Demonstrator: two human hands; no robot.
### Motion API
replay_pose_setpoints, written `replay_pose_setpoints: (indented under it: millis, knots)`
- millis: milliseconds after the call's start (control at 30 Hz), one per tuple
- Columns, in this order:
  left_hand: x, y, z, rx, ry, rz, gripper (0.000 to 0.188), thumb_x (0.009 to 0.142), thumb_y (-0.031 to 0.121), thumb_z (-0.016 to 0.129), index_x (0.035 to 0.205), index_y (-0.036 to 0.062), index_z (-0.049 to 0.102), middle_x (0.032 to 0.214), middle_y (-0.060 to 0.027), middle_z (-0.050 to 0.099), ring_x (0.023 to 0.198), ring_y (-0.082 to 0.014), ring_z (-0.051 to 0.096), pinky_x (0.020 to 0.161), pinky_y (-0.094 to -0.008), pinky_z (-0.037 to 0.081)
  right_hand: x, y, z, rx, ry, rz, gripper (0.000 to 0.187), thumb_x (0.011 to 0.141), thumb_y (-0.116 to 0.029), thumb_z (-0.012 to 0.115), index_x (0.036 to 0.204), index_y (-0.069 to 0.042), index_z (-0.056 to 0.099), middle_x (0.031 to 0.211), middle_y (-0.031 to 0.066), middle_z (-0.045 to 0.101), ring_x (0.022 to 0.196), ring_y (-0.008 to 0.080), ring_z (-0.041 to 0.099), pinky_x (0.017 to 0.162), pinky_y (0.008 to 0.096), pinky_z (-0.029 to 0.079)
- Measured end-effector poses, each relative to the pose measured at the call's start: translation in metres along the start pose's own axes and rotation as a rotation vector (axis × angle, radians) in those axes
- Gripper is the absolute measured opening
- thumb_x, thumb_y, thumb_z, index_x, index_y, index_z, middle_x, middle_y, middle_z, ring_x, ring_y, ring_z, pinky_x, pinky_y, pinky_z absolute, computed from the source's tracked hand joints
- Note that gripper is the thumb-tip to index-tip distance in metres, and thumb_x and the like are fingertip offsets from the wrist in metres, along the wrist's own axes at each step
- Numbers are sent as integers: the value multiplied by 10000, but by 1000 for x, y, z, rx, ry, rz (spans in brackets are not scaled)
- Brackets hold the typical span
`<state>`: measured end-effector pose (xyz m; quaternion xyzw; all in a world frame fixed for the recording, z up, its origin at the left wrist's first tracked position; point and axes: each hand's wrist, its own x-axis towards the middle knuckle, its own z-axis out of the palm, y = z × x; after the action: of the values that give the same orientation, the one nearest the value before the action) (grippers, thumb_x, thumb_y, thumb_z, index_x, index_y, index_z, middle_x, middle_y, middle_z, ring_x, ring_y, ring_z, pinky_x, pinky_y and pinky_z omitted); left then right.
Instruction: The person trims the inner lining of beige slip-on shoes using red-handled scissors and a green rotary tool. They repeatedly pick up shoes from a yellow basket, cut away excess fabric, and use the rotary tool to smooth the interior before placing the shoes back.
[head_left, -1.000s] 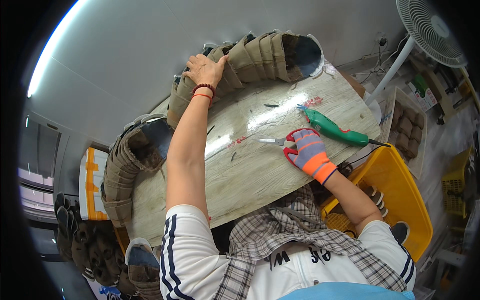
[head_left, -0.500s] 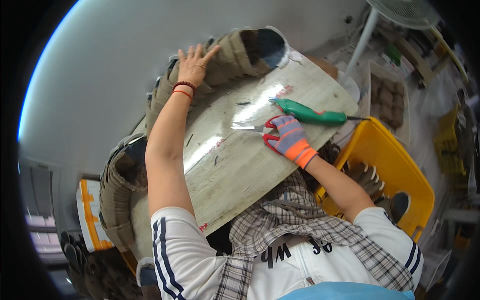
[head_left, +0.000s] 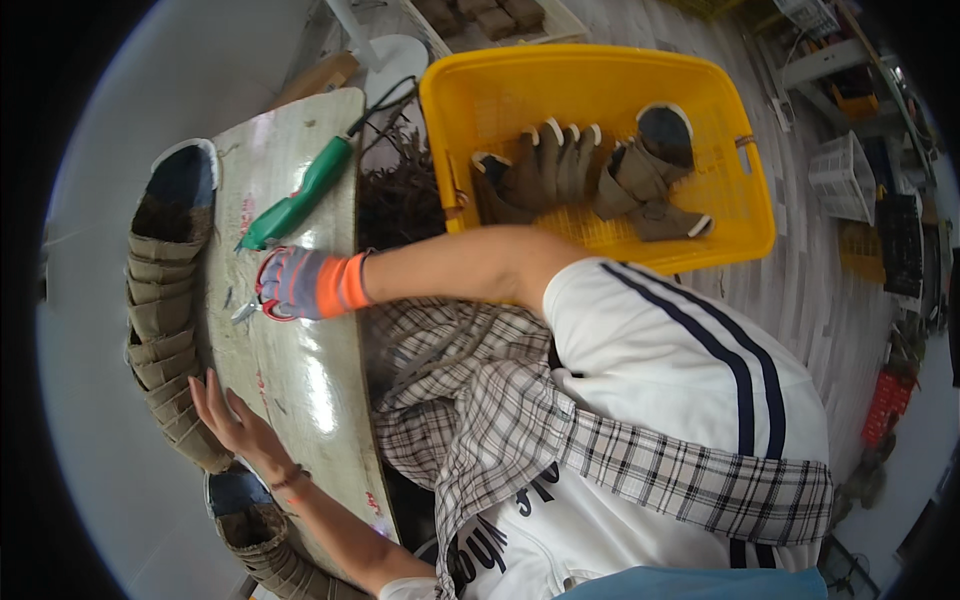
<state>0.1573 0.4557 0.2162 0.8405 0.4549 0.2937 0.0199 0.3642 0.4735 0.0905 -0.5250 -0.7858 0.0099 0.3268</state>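
Pressing close along the table's near edge, the person wears a checked apron (head_left: 640, 430) over a white shirt. The right arm reaches out level over that edge, elbow only slightly bent, so the gloved right hand (head_left: 310, 284) sits above the table (head_left: 330, 470). Its fingers are curled round the red handles of the scissors (head_left: 243, 313) — the short stretch of blade in view points toward the table's far side. The left forearm slants across the table's left part, and the bare left hand (head_left: 235, 425) is unclenched and grasps nothing, palm half turned, fingers extended and a little apart. Its fingertips are at the edge of a long row of nested tan shoes (head_left: 163, 300) along the table's far side; whether they touch it, I cannot tell. A second nested row (head_left: 262, 545) curves round the table's left end. Just beyond the glove, toward the table's right end, lies a green handheld cutter (head_left: 310, 190), its dark cord trailing off the table. Right of the table, past a heap of dark scraps (head_left: 405, 190), stands a yellow bin (head_left: 600, 60) with more tan shoes inside — and well beyond the table's right end, a crate (head_left: 560, 30) of brown bundles.
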Motion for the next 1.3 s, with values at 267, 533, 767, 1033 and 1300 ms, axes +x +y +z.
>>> replay_pose_setpoints:
  millis: [267, 533, 767, 1033, 1300]
  knots:
    - [-178, 72, 41, -154, -140, -216, 262, 914, -41, 447, 1138, -7, 579, 1256, -172, 503, 1154, -311, 504, 916, -372, 461, -282, 227, -155, -585, 62, 341, 211, 860, -164, 492, 1043, -121, 588, 928, 99, 620, 830, 312, 579, 703, 388, 481]
    - [-220, 72, 61, 31, -196, -208, 370, 896, -36, 442, 1248, 46, 524, 1392, -155, 352, 1270, -325, 356, 1018, -414, 350, -471, 292, -135, -89, -547, 1731, 284, 834, -339, 548, 926, -79, 616, 836, 116, 619, 736, 276, 577, 636, 396, 460]
    - [-216, 71, 61, 154, -242, -177, 457, 806, -102, 440, 1223, 46, 553, 1375, -147, 376, 1226, -321, 381, 984, -422, 343, -382, 274, -34, 284, -523, 1980, 450, 811, -491, 597, 824, -43, 641, 755, 131, 618, 652, 244, 575, 578, 403, 442]
    - [-213, 73, 61, 255, -240, -183, 409, 800, -111, 447, 1145, 42, 605, 1331, -152, 443, 1141, -308, 447, 915, -421, 364, -414, 270, 30, 291, -415, 1890, 575, 677, -578, 710, 748, -9, 667, 801, 120, 661, 668, 245, 600, 605, 406, 457]
    - [-213, 69, 61, 214, -240, -145, 354, 815, -93, 486, 1121, 29, 616, 1333, -151, 434, 1148, -321, 436, 928, -401, 352, -447, 298, 39, 370, -370, 1953, 179, 881, -42, 520, 751, 9, 632, 876, 153, 625, 776, 291, 574, 728, 426, 466]
